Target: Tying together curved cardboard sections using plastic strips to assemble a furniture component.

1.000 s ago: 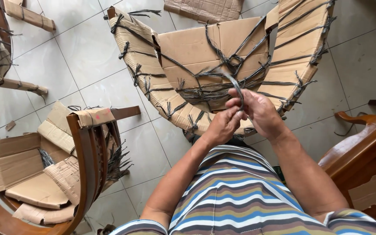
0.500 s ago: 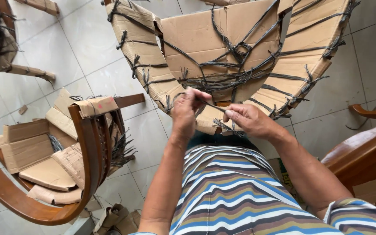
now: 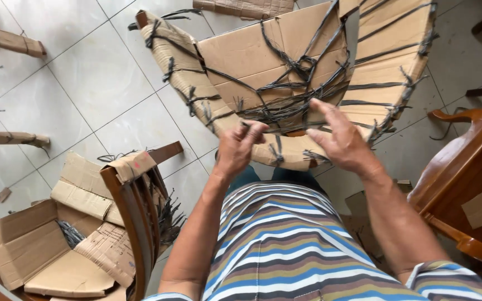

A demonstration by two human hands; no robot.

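A chair part wrapped in brown cardboard point(image 3: 263, 56) stands in front of me, bound with dark plastic straps point(image 3: 291, 100) that cross and knot near its middle. My left hand point(image 3: 240, 146) is closed at the lower edge of the wrapping, pinching the end of a strap. To its right, my right hand point(image 3: 338, 139) has the fingers spread and reaches up to the strap bundle, its fingertips on the straps. My striped shirt point(image 3: 285, 245) fills the bottom of the view.
At the lower left stands a dark wooden chair point(image 3: 135, 223) with loose cardboard pieces point(image 3: 34, 245) and cut straps on it. Another wooden chair arm point(image 3: 464, 167) is at the right. More wrapped parts point(image 3: 6, 39) lie on the white tiled floor point(image 3: 85, 95) at the upper left.
My hands were together on one strap a second ago, then drew apart. The right hand has opened and risen toward the strap bundle; the left stays closed on a strap end.
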